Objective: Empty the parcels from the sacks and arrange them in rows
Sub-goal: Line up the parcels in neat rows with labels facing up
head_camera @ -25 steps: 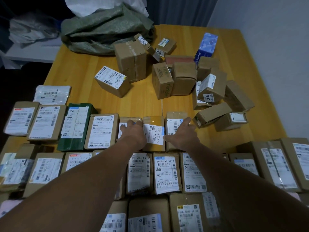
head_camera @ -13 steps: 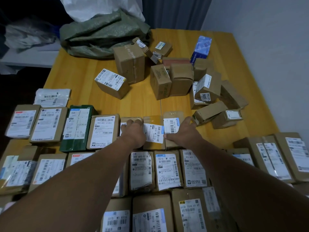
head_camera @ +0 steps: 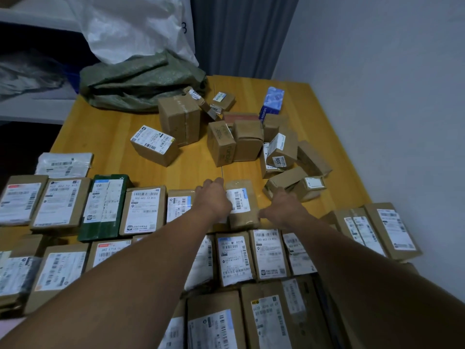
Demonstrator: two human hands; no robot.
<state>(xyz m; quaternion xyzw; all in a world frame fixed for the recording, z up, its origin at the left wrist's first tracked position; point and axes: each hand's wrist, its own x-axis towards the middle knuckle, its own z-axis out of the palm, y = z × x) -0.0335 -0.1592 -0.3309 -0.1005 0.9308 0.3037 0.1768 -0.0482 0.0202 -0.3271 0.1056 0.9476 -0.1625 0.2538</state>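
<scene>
My right hand [head_camera: 284,207] has slid off the taped parcel [head_camera: 241,205] to its right edge, fingers loose. My left hand [head_camera: 214,197] still lies on the row [head_camera: 143,210] beside it, and I cannot tell if it grips. I think the mid-frame row is squared and the pile [head_camera: 276,152] above comes next.

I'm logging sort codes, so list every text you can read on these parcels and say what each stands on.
"502-602-12-815": label on the brown parcel in the far row.
"501E M1 A21B": label on the second-row parcel.
"642 L714": label on the red-tagged parcel.
"3006": sticker on the tilted box in the loose pile.
Lettering on the blue box and all fine print: too blurred to read.
</scene>
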